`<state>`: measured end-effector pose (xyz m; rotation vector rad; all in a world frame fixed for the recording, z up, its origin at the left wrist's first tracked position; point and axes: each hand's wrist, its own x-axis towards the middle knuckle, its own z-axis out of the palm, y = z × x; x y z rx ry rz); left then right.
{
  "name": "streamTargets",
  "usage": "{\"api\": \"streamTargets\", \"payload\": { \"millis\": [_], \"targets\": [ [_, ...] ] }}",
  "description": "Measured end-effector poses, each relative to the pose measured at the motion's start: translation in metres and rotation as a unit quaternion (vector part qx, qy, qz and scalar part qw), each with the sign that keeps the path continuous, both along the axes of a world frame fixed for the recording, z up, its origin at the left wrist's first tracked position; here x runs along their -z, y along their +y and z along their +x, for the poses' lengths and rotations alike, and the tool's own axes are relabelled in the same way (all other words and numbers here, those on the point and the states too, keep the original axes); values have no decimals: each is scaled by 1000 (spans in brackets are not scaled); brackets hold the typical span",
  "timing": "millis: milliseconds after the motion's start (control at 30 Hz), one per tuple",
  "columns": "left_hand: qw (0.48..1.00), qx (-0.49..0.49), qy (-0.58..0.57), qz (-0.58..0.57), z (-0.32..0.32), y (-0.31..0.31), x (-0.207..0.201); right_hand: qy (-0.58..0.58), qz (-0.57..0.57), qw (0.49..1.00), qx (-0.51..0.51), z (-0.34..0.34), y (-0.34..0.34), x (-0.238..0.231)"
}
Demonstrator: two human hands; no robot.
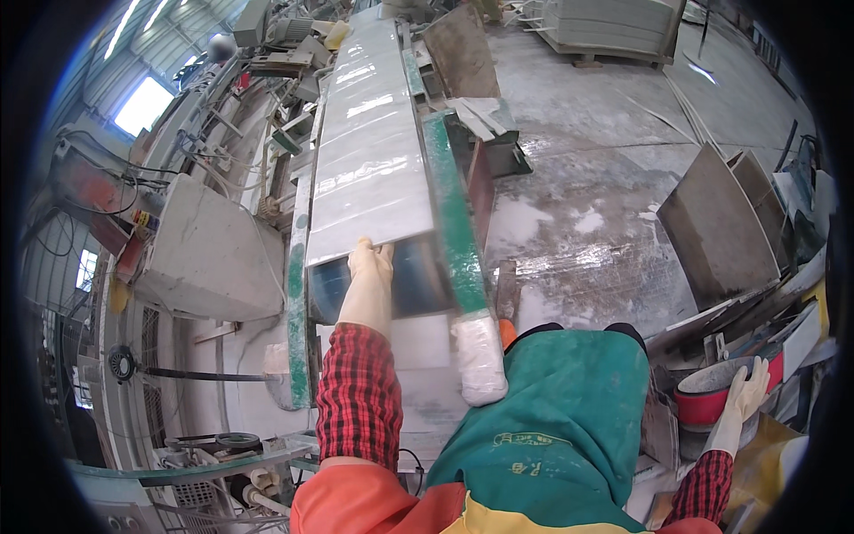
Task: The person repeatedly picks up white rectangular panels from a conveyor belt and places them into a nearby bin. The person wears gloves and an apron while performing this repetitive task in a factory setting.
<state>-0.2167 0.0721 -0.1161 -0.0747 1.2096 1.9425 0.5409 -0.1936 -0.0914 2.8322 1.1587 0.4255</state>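
My left hand [370,264], in a cream glove, is at the near edge of the closest glossy white slab [369,196]. Its fingers are bent at that edge, closed on the slab. Several such slabs lie in a row along a conveyor, whose dark blue belt [414,276] curves down beneath my wrist. Over on the right, my right hand [750,389], also gloved, lies on the rim of a round red tub [703,405]. Its fingers are stretched out, and nothing shows in them. What the tub contains is hard to make out.
Green side rails [456,214] flank the conveyor; a white wrapped rail end [480,360] is beside my green apron [551,400]. Brown boards [716,231] lean at the right. A grey machine housing [213,249] stands left. Stacked slabs [609,27] sit at the far right.
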Motion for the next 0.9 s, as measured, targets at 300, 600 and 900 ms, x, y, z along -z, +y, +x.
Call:
{"api": "streamTargets", "payload": {
  "millis": [300,600,900],
  "targets": [
    [951,153,138,-231,-4,-17,-29,-35,21,999,-30,4,-10,15],
    [947,237,76,-201,-30,-14,-15,-75,19,996,-53,-5,-10,18],
    [978,168,62,-107,-22,-27,4,32,126,987,-99,-2,4,-9]
  ]
}}
